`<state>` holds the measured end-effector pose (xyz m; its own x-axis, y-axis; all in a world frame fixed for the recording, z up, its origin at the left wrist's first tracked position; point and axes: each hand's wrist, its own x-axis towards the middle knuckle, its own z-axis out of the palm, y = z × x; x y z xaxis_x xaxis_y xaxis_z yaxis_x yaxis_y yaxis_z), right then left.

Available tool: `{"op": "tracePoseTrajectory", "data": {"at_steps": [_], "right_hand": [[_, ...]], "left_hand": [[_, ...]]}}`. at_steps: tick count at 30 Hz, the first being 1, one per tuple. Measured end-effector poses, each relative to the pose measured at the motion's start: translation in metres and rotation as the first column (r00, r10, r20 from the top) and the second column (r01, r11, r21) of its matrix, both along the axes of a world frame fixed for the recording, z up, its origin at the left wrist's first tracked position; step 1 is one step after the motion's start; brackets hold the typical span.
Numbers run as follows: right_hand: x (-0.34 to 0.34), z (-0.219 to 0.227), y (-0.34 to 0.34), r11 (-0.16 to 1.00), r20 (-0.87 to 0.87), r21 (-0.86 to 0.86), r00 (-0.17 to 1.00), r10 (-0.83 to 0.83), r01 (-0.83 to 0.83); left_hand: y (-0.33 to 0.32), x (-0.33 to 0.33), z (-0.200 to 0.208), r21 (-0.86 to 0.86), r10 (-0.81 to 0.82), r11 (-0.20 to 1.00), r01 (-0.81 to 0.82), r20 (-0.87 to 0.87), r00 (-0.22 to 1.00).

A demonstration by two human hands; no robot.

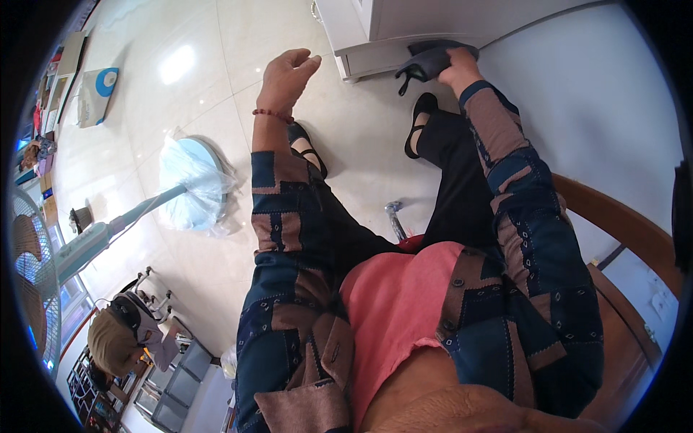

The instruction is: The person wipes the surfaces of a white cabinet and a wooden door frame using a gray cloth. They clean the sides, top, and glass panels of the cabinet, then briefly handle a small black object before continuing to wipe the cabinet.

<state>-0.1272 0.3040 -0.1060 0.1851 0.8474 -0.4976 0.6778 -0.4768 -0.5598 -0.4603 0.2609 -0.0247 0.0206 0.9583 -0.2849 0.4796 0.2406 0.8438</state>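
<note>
Gripping a dark shoe [427, 63] at the foot of the white cabinet [375, 43].

My right hand [458, 63] has its fingers curled around the shoe, holding it against the cabinet's base just above the tiled floor [180, 94]. My left hand [287, 72] hangs empty over the tiles, fingers loosely bent and slightly apart, a bead bracelet [272, 113] on its wrist.

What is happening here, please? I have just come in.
A seated person leans forward over a glossy tiled floor. The right hand presses a dark grey cloth against the base of a white cabinet. The left hand is open and empty, held out above the floor. Both feet in black strap shoes rest on the tiles. A standing fan with its base wrapped in plastic is at the left.
</note>
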Motion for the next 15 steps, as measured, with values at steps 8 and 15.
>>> {"op": "tracePoseTrajectory", "data": {"at_steps": [8, 15], "right_hand": [[0.082, -0.055, 0.036, 0.912, 0.610, 0.264, 0.787, 0.094, -0.314], [0.131, -0.110, 0.057, 0.905, 0.555, 0.199, 0.805, 0.212, -0.375]], "left_hand": [[-0.001, 0.014, 0.003, -0.012, 0.004, 1.000, -0.004, 0.040, 0.999], [-0.001, 0.014, -0.001, 0.056, -0.026, 0.998, 0.026, -0.004, 1.000]]}}
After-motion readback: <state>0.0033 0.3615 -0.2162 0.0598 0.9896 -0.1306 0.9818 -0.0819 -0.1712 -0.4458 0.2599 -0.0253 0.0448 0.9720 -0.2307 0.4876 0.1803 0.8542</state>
